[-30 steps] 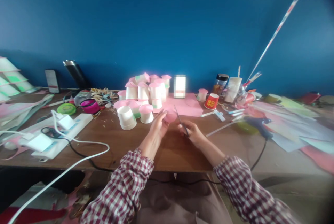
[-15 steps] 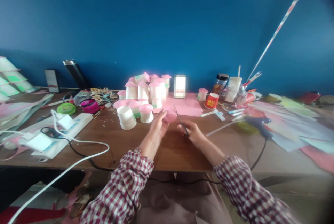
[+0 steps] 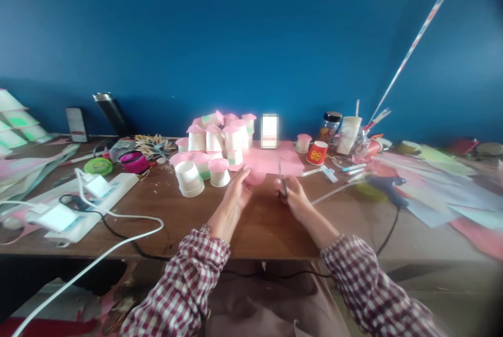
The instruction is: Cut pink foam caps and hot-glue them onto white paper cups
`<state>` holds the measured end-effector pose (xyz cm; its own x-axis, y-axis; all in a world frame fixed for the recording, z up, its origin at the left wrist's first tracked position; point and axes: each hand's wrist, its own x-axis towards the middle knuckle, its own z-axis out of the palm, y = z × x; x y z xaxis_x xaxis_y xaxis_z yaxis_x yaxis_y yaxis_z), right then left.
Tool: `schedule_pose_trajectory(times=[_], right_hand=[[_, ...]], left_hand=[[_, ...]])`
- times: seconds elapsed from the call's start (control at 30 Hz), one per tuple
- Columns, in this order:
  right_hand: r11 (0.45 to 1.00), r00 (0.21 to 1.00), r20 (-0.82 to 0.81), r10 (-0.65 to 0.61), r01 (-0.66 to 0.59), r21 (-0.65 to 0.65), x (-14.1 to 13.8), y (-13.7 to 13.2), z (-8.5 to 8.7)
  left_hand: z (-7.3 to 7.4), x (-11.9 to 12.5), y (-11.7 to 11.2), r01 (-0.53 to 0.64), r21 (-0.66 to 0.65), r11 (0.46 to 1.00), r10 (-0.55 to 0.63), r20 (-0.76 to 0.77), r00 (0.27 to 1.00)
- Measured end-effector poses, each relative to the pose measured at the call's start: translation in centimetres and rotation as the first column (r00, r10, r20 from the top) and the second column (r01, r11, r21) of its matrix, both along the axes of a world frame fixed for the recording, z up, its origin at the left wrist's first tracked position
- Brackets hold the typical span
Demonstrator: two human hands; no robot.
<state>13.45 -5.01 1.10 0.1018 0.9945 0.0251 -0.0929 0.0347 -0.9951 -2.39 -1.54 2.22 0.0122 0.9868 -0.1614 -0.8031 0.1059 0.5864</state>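
My left hand (image 3: 239,194) pinches a small round pink paper piece (image 3: 255,177) just above the wooden table (image 3: 184,216). My right hand (image 3: 293,198) is closed around the handles of a pair of scissors (image 3: 281,177), whose blades point up and away, a little to the right of the pink piece. Behind both hands lies a pink paper sheet (image 3: 271,161). A cluster of white paper cups with pink tops (image 3: 220,140) stands just left of it.
A white power strip with plugs and cables (image 3: 78,203) lies at the left. A red cup (image 3: 317,152), a jar (image 3: 330,126) and pens stand at the back right. A glue gun (image 3: 383,185) and loose coloured papers (image 3: 444,185) cover the right side.
My right hand has swung the scissors from a leftward slant to nearly upright and shifted slightly right. The left hand keeps its hold on the pink piece.
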Motion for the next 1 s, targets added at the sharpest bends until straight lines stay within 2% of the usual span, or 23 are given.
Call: schedule_pose_trajectory(times=[0.07, 0.1, 0.2, 0.23, 0.3, 0.47, 0.53, 0.63, 0.73, 0.77, 0.9, 1.0], right_hand=[[0.991, 0.967, 0.221, -0.129, 0.117, 0.066, 0.7, 0.3, 0.1], [0.982, 0.913, 0.362, -0.187, 0.16, 0.103, 1.1, 0.5, 0.2], [0.96, 0.664, 0.697, -0.271, 0.242, 0.143, 2.4, 0.8, 0.4], [0.955, 0.599, 0.752, -0.274, 0.261, 0.14, 2.7, 0.8, 0.5], [0.949, 0.517, 0.812, -0.269, 0.284, 0.133, 3.1, 1.0, 0.5], [0.96, 0.431, 0.874, -0.224, 0.251, 0.122, 4.4, 1.8, 0.5], [0.968, 0.434, 0.877, -0.206, 0.222, 0.117, 5.4, 2.3, 0.9], [0.973, 0.489, 0.851, -0.191, 0.21, 0.098, 7.5, 3.0, 1.5], [0.949, 0.515, 0.809, -0.282, 0.271, 0.159, 9.3, 3.4, 1.5], [0.935, 0.54, 0.775, -0.329, 0.3, 0.188, 9.6, 3.4, 1.3], [0.885, 0.738, 0.489, -0.464, 0.414, 0.215, 9.8, 3.3, 0.6], [0.857, 0.786, 0.341, -0.515, 0.464, 0.223, 9.4, 3.0, 0.8]], left_hand=[[0.0, 0.0, 0.0, 0.008, -0.003, 1.0, -0.008, -0.002, 1.0], [0.0, 0.0, -0.1, 0.013, -0.006, 1.0, -0.013, -0.003, 1.0], [0.1, 0.0, -0.1, 0.019, -0.022, 1.0, -0.019, -0.015, 1.0], [0.0, 0.0, -0.1, 0.017, -0.028, 0.999, -0.018, -0.023, 1.0], [-0.1, 0.0, 0.0, 0.011, -0.032, 0.999, -0.012, -0.042, 0.999], [-0.6, 0.1, 0.4, 0.002, -0.04, 0.999, -0.006, -0.097, 0.995], [-0.5, 0.5, 0.7, -0.005, -0.066, 0.998, -0.004, -0.138, 0.99], [0.2, 1.3, 1.2, 0.006, -0.1, 0.995, -0.029, -0.23, 0.973], [0.9, 2.5, 2.3, 0.021, -0.115, 0.993, -0.057, -0.321, 0.945], [1.0, 3.1, 2.7, 0.022, -0.113, 0.993, -0.061, -0.352, 0.934], [0.8, 6.0, 5.0, 0.03, -0.075, 0.997, -0.061, -0.456, 0.888], [0.0, 8.5, 6.9, 0.06, -0.055, 0.997, -0.079, -0.476, 0.876]])
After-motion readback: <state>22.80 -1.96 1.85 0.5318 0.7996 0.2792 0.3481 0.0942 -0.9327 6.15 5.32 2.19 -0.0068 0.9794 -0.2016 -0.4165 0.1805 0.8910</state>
